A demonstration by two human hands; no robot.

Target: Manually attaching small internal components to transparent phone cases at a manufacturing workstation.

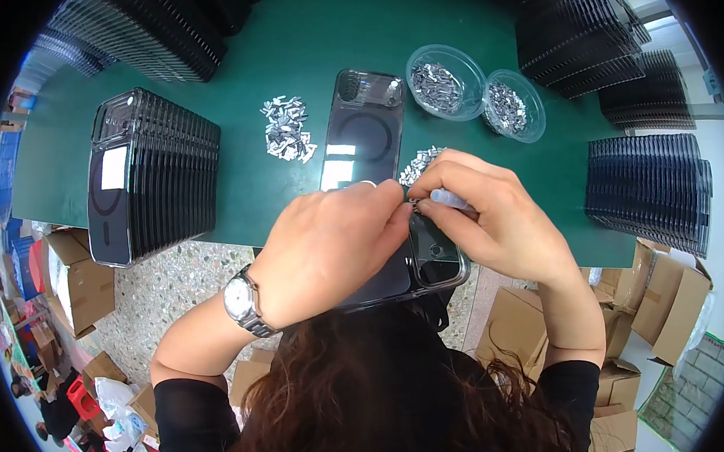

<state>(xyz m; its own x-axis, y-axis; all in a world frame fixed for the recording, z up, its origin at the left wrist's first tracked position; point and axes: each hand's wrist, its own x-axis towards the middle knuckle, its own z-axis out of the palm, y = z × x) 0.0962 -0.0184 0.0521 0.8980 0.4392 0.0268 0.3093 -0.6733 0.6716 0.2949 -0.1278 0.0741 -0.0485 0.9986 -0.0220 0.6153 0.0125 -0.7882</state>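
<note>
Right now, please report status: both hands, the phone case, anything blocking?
Left hand and right hand both pinch at the phone case edge. Small part between fingertips, too small to tell. Second case lies behind, nothing blocking.

We were in a small assembly workshop — rows of dark phone cases stood stacked along the green bench toward its edges, two clear tubs of tiny metal parts sat near its far edge, and cardboard cartons crowded the speckled floor.
</note>
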